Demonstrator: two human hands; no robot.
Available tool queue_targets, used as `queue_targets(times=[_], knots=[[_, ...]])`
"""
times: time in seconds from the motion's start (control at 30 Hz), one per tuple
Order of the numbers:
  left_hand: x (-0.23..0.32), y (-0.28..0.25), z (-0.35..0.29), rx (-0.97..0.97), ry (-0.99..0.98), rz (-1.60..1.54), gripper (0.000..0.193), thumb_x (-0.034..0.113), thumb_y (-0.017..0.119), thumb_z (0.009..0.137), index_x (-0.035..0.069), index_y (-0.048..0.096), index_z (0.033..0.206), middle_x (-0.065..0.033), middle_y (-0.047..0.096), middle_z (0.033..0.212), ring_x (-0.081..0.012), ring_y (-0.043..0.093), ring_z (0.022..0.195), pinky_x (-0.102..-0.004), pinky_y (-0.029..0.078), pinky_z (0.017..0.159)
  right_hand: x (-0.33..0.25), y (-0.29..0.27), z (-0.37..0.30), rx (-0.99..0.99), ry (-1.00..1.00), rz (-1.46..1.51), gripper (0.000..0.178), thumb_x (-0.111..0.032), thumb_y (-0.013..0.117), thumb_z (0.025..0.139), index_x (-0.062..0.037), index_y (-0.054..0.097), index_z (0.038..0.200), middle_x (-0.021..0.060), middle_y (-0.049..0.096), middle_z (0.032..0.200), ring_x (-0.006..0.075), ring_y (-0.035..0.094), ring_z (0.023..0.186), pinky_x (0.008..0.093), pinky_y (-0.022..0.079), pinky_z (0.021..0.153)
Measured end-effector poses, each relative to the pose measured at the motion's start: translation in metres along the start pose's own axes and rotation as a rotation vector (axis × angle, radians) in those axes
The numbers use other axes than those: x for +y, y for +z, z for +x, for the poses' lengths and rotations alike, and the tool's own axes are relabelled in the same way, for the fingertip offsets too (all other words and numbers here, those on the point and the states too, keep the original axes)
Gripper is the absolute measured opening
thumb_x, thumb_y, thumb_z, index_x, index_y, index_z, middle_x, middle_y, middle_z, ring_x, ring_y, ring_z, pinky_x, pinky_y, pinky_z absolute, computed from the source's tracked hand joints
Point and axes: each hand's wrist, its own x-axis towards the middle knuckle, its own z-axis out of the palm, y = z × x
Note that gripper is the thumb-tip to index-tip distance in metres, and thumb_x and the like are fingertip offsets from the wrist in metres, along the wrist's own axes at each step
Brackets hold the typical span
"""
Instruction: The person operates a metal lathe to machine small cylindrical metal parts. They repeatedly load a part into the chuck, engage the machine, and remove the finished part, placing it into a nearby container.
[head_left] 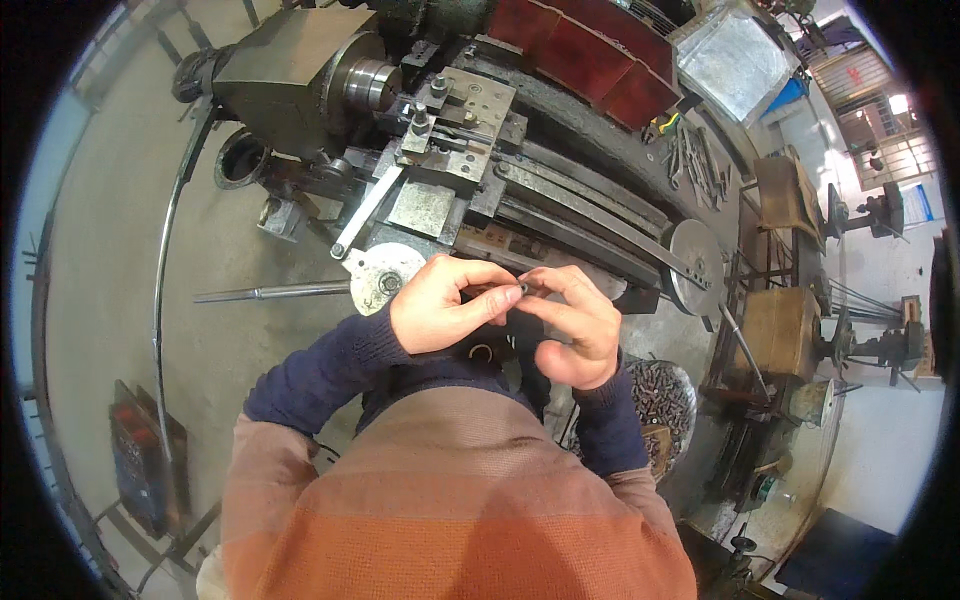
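My left hand (440, 308) and my right hand (580, 325) meet in front of my body, below the lathe. Between their fingertips is a small dark metal ring-like part (523, 288), mostly covered by the fingers. The left thumb and forefinger pinch it from one side, and the right fingers close on it from the other. Just beyond the hands lies the lathe's bed (590, 215). Its tool post (420, 122) and chuck (372, 85) are farther off to the left. A round white handwheel plate (385, 275) sits beside my left wrist.
A long handle (270, 292) sticks out left from the plate. Spanners and pliers (690, 165) lie behind the bed, near a red box (590, 55). A container of small metal pieces (665, 395) stands by my right elbow. Other machines (870, 345) line the right side.
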Motion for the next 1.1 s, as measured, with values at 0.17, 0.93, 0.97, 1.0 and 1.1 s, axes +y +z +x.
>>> queue_targets(times=[0.17, 0.93, 0.97, 1.0, 1.1], knots=[[-0.007, -0.001, 0.0, 0.035, 0.007, -0.046, 0.021, 0.016, 0.053, 0.088, -0.004, 0.06, 0.091, -0.0059, 0.061, 0.068, -0.0089, 0.056, 0.063, -0.0233, 0.046, 0.059, -0.01, 0.004, 0.013, -0.081, -0.034, -0.2, 0.038, -0.009, 0.056, 0.053, 0.0027, 0.06, 0.088, 0.0168, 0.056, 0.099, 0.0308, 0.055, 0.08, 0.0364, 0.047, 0.072], [-0.031, -0.027, -0.023, 0.105, 0.005, -0.529, 0.026, 0.023, 0.048, 0.091, -0.001, 0.057, 0.095, -0.0083, 0.061, 0.065, -0.0152, 0.059, 0.058, -0.0262, 0.046, 0.056, -0.013, 0.028, 0.05, -0.058, -0.083, -0.071, 0.042, -0.01, 0.056, 0.05, 0.0014, 0.06, 0.09, 0.0166, 0.056, 0.096, 0.0323, 0.055, 0.083, 0.0371, 0.046, 0.073], [-0.028, -0.032, -0.024, 0.15, 0.007, -0.387, 0.026, 0.023, 0.049, 0.091, -0.001, 0.058, 0.094, -0.007, 0.061, 0.065, -0.0131, 0.059, 0.058, -0.0242, 0.045, 0.054, -0.01, 0.029, 0.052, -0.076, -0.114, -0.101, 0.04, -0.012, 0.057, 0.051, 0.0012, 0.059, 0.089, 0.0167, 0.056, 0.094, 0.0321, 0.055, 0.081, 0.0372, 0.046, 0.071], [-0.025, -0.036, -0.025, 0.151, -0.01, -0.302, 0.025, 0.022, 0.05, 0.09, -0.001, 0.059, 0.094, -0.0058, 0.061, 0.065, -0.0117, 0.058, 0.058, -0.0231, 0.044, 0.053, -0.012, 0.029, 0.055, -0.114, -0.096, -0.108, 0.038, -0.011, 0.058, 0.052, 0.0012, 0.059, 0.089, 0.0169, 0.056, 0.093, 0.0319, 0.055, 0.079, 0.0372, 0.047, 0.068], [-0.012, -0.051, -0.028, 0.152, 0.002, -0.072, 0.025, 0.02, 0.05, 0.09, -0.002, 0.059, 0.093, -0.0052, 0.061, 0.065, -0.0123, 0.059, 0.06, -0.0256, 0.047, 0.056, -0.008, 0.033, 0.069, -0.195, -0.15, -0.134, 0.035, -0.009, 0.058, 0.052, 0.0009, 0.06, 0.086, 0.0169, 0.056, 0.092, 0.0318, 0.054, 0.075, 0.0374, 0.047, 0.064]])
